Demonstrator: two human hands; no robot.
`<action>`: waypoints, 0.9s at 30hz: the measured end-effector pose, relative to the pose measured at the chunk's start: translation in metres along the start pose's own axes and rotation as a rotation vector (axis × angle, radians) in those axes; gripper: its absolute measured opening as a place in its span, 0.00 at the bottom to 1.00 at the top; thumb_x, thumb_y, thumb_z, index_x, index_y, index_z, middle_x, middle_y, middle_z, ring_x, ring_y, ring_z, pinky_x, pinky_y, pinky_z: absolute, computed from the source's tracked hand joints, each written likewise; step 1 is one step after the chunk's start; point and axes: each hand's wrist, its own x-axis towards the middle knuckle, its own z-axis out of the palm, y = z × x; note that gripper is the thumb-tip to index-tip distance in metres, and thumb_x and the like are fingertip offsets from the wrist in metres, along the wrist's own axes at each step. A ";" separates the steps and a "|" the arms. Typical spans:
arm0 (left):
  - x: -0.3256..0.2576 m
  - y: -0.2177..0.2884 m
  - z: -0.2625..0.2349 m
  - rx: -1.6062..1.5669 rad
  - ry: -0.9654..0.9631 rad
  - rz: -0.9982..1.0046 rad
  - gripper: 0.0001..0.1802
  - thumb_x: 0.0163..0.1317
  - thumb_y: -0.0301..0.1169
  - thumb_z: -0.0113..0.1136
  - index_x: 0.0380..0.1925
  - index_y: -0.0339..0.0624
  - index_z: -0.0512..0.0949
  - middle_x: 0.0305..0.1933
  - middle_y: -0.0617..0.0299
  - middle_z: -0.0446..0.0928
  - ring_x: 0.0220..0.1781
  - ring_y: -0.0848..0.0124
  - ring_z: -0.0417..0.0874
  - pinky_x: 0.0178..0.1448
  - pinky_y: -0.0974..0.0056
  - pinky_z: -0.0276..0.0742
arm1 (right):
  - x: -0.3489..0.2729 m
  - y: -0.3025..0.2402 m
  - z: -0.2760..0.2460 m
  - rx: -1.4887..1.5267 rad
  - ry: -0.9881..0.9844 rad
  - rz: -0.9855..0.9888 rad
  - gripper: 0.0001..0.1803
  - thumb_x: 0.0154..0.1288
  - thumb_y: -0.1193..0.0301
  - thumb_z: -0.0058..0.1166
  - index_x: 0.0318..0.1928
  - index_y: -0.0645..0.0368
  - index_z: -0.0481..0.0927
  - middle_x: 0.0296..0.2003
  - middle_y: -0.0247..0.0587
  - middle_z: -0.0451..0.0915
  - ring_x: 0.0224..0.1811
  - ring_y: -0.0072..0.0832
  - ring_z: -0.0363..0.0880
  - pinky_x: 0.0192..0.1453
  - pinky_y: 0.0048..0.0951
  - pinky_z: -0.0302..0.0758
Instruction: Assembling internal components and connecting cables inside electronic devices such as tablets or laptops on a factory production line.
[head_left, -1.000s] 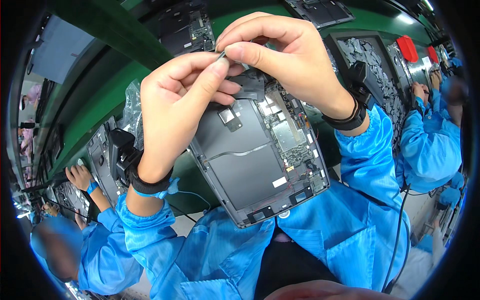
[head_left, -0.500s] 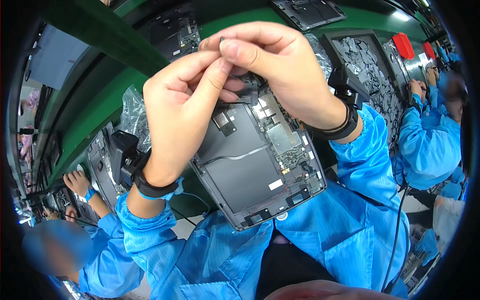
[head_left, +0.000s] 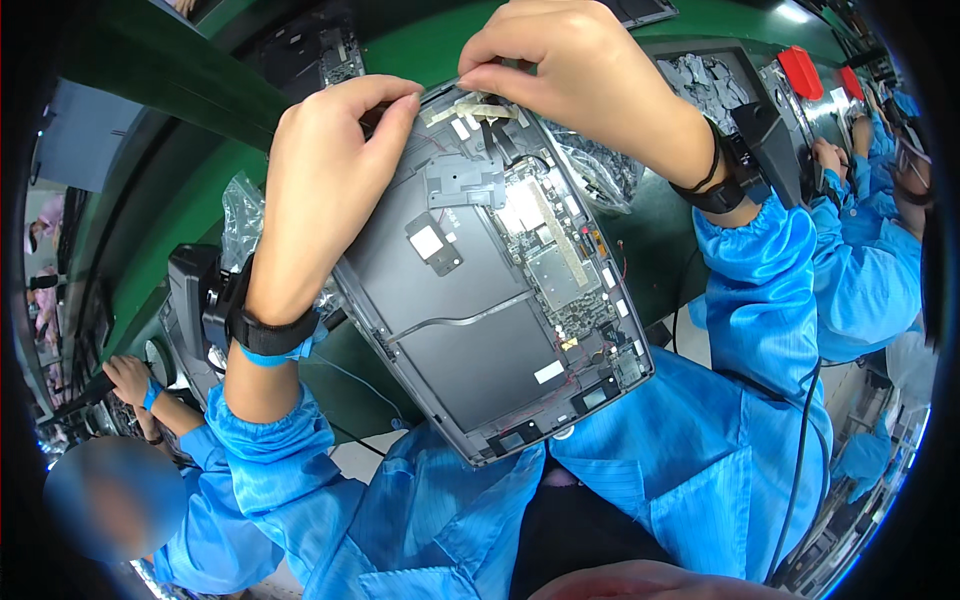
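The open grey tablet chassis with exposed circuit board (head_left: 490, 290) leans tilted against the person's lap, over the green worktop's (head_left: 430, 45) near edge. The left hand (head_left: 320, 180) grips its upper left edge, while the right hand (head_left: 580, 80) pinches a small pale tape strip (head_left: 470, 105) at the top edge; pressing it flat and steady, chassis braced, looks wise.

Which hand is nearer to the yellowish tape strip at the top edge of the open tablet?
Right. The right hand has its fingertips on the tape strip at the tablet's top edge. The left hand grips the upper left corner, beside the strip.

Green workbench (head_left: 190, 190); clear plastic bag (head_left: 238, 215); grey parts tray (head_left: 715, 80)
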 end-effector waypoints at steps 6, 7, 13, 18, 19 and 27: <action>0.016 0.004 0.018 0.003 -0.064 -0.023 0.09 0.56 0.31 0.61 0.34 0.38 0.84 0.30 0.50 0.82 0.31 0.56 0.84 0.38 0.60 0.78 | 0.001 -0.003 -0.020 -0.173 -0.225 -0.051 0.05 0.46 0.74 0.58 0.27 0.55 0.78 0.27 0.36 0.73 0.37 0.34 0.71 0.47 0.29 0.70; 0.018 0.005 0.022 0.021 -0.066 0.004 0.09 0.56 0.31 0.62 0.34 0.39 0.85 0.30 0.50 0.82 0.31 0.56 0.84 0.38 0.60 0.78 | 0.001 -0.001 -0.022 -0.235 -0.240 -0.116 0.04 0.44 0.74 0.57 0.24 0.56 0.76 0.26 0.36 0.72 0.35 0.34 0.71 0.45 0.29 0.69; 0.014 0.006 0.018 0.043 -0.063 -0.080 0.09 0.56 0.33 0.63 0.33 0.41 0.85 0.29 0.52 0.82 0.29 0.57 0.84 0.36 0.61 0.78 | 0.012 -0.016 -0.017 -0.374 -0.337 -0.261 0.04 0.45 0.74 0.56 0.23 0.58 0.75 0.25 0.38 0.73 0.34 0.33 0.71 0.43 0.26 0.68; 0.012 0.005 0.019 0.059 -0.033 -0.041 0.08 0.55 0.32 0.63 0.32 0.41 0.85 0.28 0.52 0.82 0.29 0.58 0.83 0.35 0.61 0.77 | 0.016 -0.014 -0.019 -0.245 -0.293 -0.155 0.04 0.48 0.74 0.57 0.23 0.59 0.76 0.25 0.41 0.74 0.35 0.37 0.72 0.42 0.31 0.70; 0.011 0.004 0.019 0.079 -0.014 0.006 0.08 0.55 0.32 0.64 0.32 0.41 0.85 0.28 0.52 0.82 0.29 0.58 0.83 0.34 0.61 0.77 | 0.017 -0.011 -0.019 -0.126 -0.238 -0.122 0.04 0.49 0.74 0.57 0.23 0.60 0.76 0.25 0.43 0.74 0.35 0.40 0.73 0.42 0.34 0.71; 0.010 -0.006 0.027 0.126 0.025 0.111 0.06 0.55 0.30 0.64 0.30 0.41 0.84 0.30 0.53 0.82 0.30 0.56 0.83 0.35 0.60 0.77 | 0.029 0.019 -0.010 0.001 -0.532 -0.004 0.05 0.50 0.76 0.55 0.23 0.67 0.78 0.20 0.55 0.77 0.27 0.48 0.81 0.32 0.40 0.76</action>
